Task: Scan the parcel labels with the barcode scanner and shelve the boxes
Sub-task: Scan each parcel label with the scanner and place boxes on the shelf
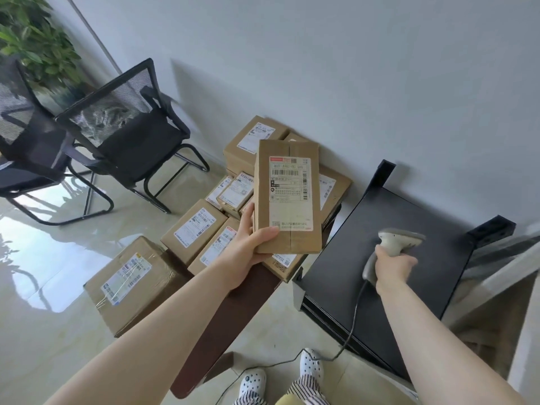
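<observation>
Head view: left hand [248, 241] grips box [287, 197] by its lower edge, right hand [393, 266] grips scanner [393, 244] above bare shelf [365, 273].

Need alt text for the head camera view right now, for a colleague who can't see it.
The left hand holds a labelled cardboard box upright, label facing the camera, while the right hand grips a corded barcode scanner over a black shelf.

Bare forearms [163, 325], no sleeves; striped trousers [306, 388]; white perforated clogs [311, 364] with dark dots.
</observation>
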Tool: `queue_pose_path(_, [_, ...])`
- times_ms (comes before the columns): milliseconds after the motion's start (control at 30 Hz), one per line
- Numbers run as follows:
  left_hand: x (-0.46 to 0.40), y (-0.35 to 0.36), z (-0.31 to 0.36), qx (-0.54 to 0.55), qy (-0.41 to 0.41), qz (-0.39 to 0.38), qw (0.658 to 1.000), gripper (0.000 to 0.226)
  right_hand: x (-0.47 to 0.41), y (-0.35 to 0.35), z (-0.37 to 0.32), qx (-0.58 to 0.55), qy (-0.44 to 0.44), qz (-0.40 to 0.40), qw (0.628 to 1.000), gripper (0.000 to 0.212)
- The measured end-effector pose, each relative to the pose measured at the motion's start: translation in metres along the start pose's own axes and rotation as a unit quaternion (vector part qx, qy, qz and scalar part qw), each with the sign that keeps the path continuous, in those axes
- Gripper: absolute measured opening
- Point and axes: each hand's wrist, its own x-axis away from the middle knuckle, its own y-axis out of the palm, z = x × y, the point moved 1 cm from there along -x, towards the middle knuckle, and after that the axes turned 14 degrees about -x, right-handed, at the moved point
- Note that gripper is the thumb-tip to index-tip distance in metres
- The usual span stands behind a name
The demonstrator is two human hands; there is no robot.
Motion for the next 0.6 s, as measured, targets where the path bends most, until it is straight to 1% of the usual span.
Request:
queue_pose_path(133, [-0.008,0.007,-0.003,0.0,-0.011,-0.005,1.0,0.106,-0.014,0.003,0.005,0.073,-0.028,-0.001,0.997,0.052])
queue_pose_path(333, [-0.015,0.019,-0.001,-0.011,-0.006,-0.014,1.0,0.103,-0.025,-0.005,0.007,0.144,-0.064,0.01,0.988,0.051])
queue_pose_path(433, [-0.017,0.025,0.003,-0.009,-0.002,-0.014,1.0,0.105,-0.027,-0.009,0.006,0.143,-0.04,-0.005,0.989,0.057])
queue_pose_path(500, [-0.016,0.03,0.008,-0.008,0.006,-0.019,1.0,0.105,-0.022,-0.012,0.001,0.129,-0.035,0.008,0.991,0.063])
queue_pose_path(533, [-0.017,0.033,0.01,-0.009,0.012,-0.021,1.0,0.105,-0.019,-0.014,-0.005,0.117,-0.045,0.016,0.992,0.064])
queue_pose_path(600, [-0.017,0.038,0.015,-0.013,0.023,-0.019,0.999,0.104,-0.008,-0.013,-0.019,0.081,-0.08,0.02,0.993,0.056])
